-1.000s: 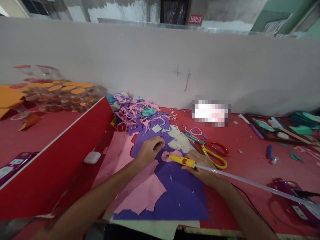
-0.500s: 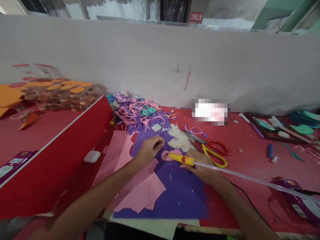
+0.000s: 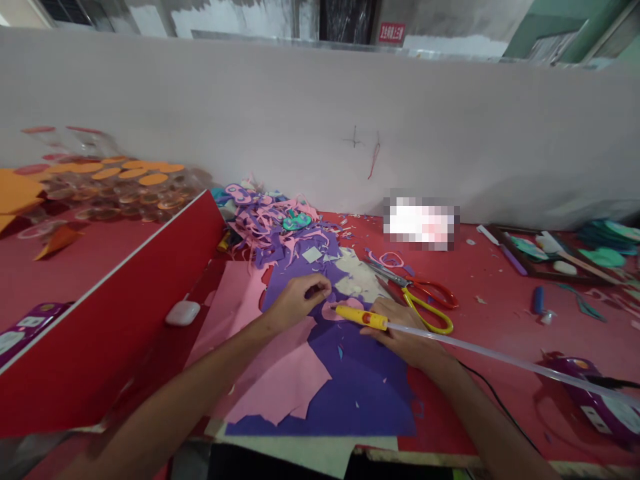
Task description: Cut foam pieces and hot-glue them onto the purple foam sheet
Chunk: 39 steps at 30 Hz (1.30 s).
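Observation:
My right hand (image 3: 400,332) grips a yellow glue gun (image 3: 361,317) with a long clear glue stick (image 3: 500,359) trailing to the right. Its tip points left at a small pink foam cut-out (image 3: 334,309) lying on a purple foam sheet (image 3: 360,380). My left hand (image 3: 299,298) rests on the purple sheet just left of the tip, fingers curled in a pinch on something too small to make out. A pink sheet (image 3: 280,383) lies under my left forearm.
Scissors with red and yellow handles (image 3: 425,303) lie right of my hands. A heap of purple and pink scraps (image 3: 277,227) sits behind. A red divider board (image 3: 110,320) stands at left, a white earbud case (image 3: 183,313) beside it. A purple power strip (image 3: 595,400) lies at right.
Both hands stay almost in place; the glue gun tip has crept slightly left toward the pink cut-out. The view has shifted a little.

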Motion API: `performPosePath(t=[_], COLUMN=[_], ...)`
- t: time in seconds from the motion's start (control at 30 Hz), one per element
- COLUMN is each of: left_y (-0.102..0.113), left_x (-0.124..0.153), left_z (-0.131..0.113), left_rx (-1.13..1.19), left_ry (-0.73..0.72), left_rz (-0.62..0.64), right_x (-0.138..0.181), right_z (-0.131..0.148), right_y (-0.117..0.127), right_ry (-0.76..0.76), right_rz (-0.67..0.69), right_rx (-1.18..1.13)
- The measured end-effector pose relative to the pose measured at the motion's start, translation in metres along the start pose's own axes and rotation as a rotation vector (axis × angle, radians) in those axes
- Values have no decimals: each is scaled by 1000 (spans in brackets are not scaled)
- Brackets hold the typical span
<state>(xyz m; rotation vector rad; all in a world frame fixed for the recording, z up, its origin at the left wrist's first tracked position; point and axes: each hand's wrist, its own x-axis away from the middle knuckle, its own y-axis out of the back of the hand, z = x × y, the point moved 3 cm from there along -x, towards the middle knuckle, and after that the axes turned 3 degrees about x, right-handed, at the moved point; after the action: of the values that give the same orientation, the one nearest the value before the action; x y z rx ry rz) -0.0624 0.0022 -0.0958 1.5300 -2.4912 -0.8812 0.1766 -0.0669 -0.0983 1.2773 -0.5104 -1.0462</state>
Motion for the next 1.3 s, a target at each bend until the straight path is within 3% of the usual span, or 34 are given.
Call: performPosePath(t=[0.13, 0.33, 0.9, 1.07, 1.3], left_y=[-1, -2, -5, 12, 11], left_x=[-1, -3, 2, 15, 37], left_z=[5, 2, 1, -5, -5], left_rx=[-39, -128, -259, -483, -634], left_ry=[3, -34, -72, -304, -543], left_rz=[119, 145, 28, 1, 142], right_x=[-2, -3, -3, -3, -1], right_z=[2, 4, 4, 3, 1], right_y=[4, 6, 7, 6, 3], right_ry=[-1, 3, 6, 18, 32], right_rz=[12, 20, 34, 28, 66], right_rx=[10, -10, -44, -41, -87])
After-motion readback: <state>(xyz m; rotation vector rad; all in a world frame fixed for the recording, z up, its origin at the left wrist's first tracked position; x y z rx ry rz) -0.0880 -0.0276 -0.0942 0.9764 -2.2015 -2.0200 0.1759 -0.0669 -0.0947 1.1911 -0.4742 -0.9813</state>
